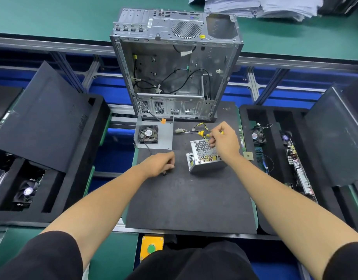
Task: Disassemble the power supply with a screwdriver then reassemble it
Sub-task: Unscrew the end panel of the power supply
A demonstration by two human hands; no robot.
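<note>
Under the right hand (224,141) — screwdriver (204,134) tip hidden.

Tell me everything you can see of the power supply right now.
The power supply is a small silvery metal box with a honeycomb-perforated face, yellow parts showing through the holes. It lies tilted on the dark foam mat, below the open computer case. The right hand rests on its far edge, holding a yellow-handled screwdriver. Its wiring is partly hidden.

A single wide-angle view from the person's head looks forward and steeply down onto the bench (190,209), close over the black foam mat. Both forearms reach in from the near edge. The open computer case (174,67) stands far centre. Edges bow, probably from lens distortion.
</note>
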